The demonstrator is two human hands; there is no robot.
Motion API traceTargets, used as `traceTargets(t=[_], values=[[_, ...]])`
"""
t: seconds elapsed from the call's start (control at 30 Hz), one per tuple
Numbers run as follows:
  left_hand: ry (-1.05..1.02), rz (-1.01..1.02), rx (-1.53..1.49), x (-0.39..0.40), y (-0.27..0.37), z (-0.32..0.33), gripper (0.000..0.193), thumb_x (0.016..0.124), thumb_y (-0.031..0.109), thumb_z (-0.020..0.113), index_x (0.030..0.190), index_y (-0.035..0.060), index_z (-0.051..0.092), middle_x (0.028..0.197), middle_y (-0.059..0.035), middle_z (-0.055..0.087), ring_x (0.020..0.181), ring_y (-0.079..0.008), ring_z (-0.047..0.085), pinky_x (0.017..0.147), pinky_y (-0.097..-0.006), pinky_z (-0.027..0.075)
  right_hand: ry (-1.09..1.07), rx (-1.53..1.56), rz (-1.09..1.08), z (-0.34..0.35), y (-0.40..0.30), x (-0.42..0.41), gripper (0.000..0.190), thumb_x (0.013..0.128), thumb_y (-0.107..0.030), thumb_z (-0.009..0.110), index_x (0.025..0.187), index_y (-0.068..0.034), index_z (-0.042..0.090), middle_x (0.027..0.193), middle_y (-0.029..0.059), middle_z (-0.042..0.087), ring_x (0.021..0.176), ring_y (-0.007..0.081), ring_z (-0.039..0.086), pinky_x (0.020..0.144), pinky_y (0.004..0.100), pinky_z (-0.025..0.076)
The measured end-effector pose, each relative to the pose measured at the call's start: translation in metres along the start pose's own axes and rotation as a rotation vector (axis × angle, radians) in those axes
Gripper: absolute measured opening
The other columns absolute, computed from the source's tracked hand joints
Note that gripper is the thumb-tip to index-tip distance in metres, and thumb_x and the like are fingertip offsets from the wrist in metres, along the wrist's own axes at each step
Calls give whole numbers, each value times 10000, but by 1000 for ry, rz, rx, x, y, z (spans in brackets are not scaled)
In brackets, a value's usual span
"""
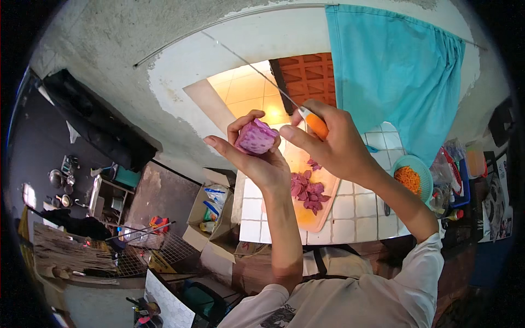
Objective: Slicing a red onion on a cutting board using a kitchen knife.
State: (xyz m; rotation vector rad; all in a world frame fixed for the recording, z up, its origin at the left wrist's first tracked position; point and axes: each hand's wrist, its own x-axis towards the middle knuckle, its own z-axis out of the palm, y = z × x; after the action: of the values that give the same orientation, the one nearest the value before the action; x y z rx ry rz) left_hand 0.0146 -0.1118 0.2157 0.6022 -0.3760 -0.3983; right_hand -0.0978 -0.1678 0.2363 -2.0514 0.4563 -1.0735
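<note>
My left hand [262,168], palm turned up, cradles a peeled chunk of purple root vegetable [255,138], perhaps purple yam; its thumb points away to the left. My right hand [334,141] grips the orange and white handle [316,124] of a knife, just right of the chunk. The knife's long thin blade [250,64] points up and left, seen nearly edge-on and apart from the chunk. Beneath both hands a pale orange cutting board [318,223] lies on the white tiled counter [354,228]. Thin purple slices [308,192] are piled on the board.
At the right, a light green colander [427,186] holds shredded orange vegetable [407,179]. Beyond it stands a blue basket [462,197] with bags and containers. A turquoise curtain [389,69] hangs over the counter's far right. An open cardboard box [192,213] stands left of the counter.
</note>
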Motion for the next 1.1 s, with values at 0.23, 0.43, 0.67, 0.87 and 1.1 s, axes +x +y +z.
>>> traceTargets(t=[0.23, 0.43, 0.67, 0.87, 1.1], values=[[-123, -104, 113, -7, -14, -12, 557, 904, 590, 454, 924, 40, 538, 874, -77, 577, 744, -138, 587, 668, -261, 517, 32, 142, -3, 18, 22, -1, 311, 815, -269, 694, 812, 30, 610, 595, 101, 547, 519, 140, 476, 511, 303, 382], [-256, -255, 115, -2, -29, -48, 204, 953, 221, 515, 976, 20, 545, 887, -61, 579, 576, -55, 435, 457, -189, 319, 70, 263, 123, 30, 50, -5, 292, 851, -233, 647, 785, 45, 588, 610, 121, 560, 531, 154, 491, 523, 318, 397], [-270, -459, -305, -4, -17, -57, 326, 963, 292, 488, 1027, -17, 568, 900, -117, 550, 535, -67, 339, 443, -190, 296, 83, -88, 320, 46, 184, -45, 256, 824, -234, 673, 770, 7, 607, 628, 99, 592, 577, 200, 560, 543, 334, 440], [-232, -503, -411, -3, -8, -58, 346, 980, 320, 433, 1058, 11, 568, 935, -126, 553, 507, -76, 333, 423, -189, 302, -56, -404, 524, 64, 257, -85, 239, 758, -257, 701, 844, -38, 655, 745, 169, 652, 720, 342, 641, 631, 409, 493], [-291, -401, -370, -3, -7, -56, 399, 974, 360, 421, 1045, -1, 576, 959, -141, 548, 570, -108, 401, 440, -219, 324, -42, -357, 570, 57, 259, -88, 365, 834, -369, 640, 803, -7, 615, 659, 150, 601, 652, 271, 616, 583, 375, 461]])
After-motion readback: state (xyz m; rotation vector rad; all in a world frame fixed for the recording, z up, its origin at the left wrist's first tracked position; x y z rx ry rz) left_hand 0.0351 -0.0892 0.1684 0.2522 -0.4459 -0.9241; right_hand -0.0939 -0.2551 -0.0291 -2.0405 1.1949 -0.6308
